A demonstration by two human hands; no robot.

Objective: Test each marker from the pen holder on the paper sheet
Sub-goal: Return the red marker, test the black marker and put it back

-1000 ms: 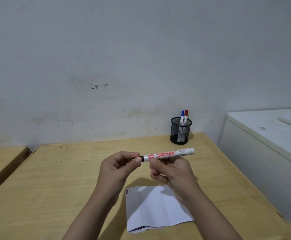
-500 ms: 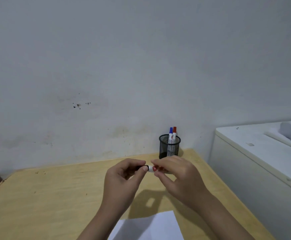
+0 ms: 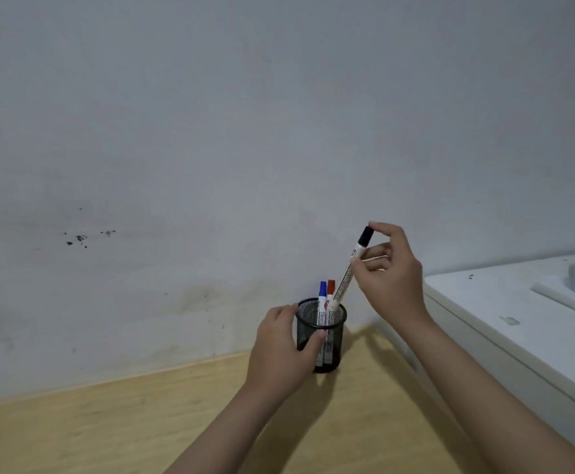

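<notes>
A black mesh pen holder (image 3: 334, 319) stands on the wooden table near the wall. My left hand (image 3: 281, 354) grips its left side. A blue-capped marker (image 3: 322, 295) and a red-capped marker (image 3: 330, 292) stand upright inside it. My right hand (image 3: 390, 275) pinches a white marker with a black cap (image 3: 349, 271), cap up and tilted right, its lower end just inside the holder's rim. The paper sheet is out of view.
The wooden table (image 3: 108, 422) runs along a grey wall. A white cabinet (image 3: 518, 336) stands close on the right, its top higher than the table, with a pale object at its far right edge.
Both hands moved from the middle of the table to the holder. The left hand took hold of the holder; the right hand brought the capped black marker into its rim. The view tilted up.
</notes>
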